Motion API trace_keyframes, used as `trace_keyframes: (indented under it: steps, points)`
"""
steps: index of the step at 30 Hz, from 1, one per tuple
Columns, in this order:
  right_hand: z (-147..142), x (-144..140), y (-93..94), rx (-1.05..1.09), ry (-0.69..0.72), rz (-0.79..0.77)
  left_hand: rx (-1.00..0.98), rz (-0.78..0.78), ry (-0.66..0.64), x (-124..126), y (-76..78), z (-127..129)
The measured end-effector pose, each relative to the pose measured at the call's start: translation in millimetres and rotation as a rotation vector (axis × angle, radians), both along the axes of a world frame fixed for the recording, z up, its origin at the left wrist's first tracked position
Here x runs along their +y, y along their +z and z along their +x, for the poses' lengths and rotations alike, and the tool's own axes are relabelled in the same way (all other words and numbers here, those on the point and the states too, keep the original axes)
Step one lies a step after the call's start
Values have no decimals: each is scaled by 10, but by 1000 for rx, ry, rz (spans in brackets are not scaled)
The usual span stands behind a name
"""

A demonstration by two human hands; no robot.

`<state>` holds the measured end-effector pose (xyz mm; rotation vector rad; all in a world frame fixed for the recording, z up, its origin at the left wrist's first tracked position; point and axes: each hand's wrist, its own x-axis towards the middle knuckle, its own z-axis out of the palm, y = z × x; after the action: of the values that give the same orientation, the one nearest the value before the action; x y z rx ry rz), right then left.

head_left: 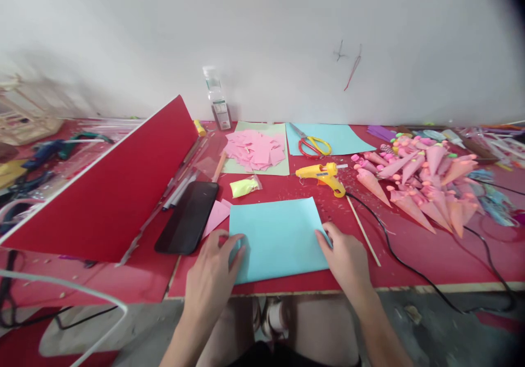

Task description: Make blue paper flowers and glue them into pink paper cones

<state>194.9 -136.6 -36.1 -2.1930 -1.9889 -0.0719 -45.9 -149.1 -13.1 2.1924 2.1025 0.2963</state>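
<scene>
Blue paper (279,238) lies flat at the near edge of my red table (430,257). My left hand (213,274) and right hand (348,257) rest open on its two sides, fingers pressing. Phone (187,217) just left; bottle (217,99) label too blurred to read.

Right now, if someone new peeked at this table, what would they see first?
Probably the light blue paper at the front edge of the red table, with the left hand and right hand pressing its two lower corners. Next, the heap of pink paper cones on the right, and the yellow glue gun just behind the paper.
</scene>
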Motion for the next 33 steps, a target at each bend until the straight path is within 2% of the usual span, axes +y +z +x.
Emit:
trace_keyframes:
  steps: [4, 7, 9, 16, 33]
  points:
    - [-23, 16, 27, -39, -15, -38, 94, 169, -198, -15, -20, 119]
    - [-33, 20, 37, -63, -15, -55, 74, 141, -361, -36, -54, 261]
    - [-36, 20, 39, -83, -12, -65, 53, 107, -400, -43, -63, 341]
    - [-57, 19, 45, -135, -25, -81, 62, 77, -401, -20, -72, 385]
    - [-114, 49, 107, -182, -79, -153, 76, 134, -399, 6, -137, 373]
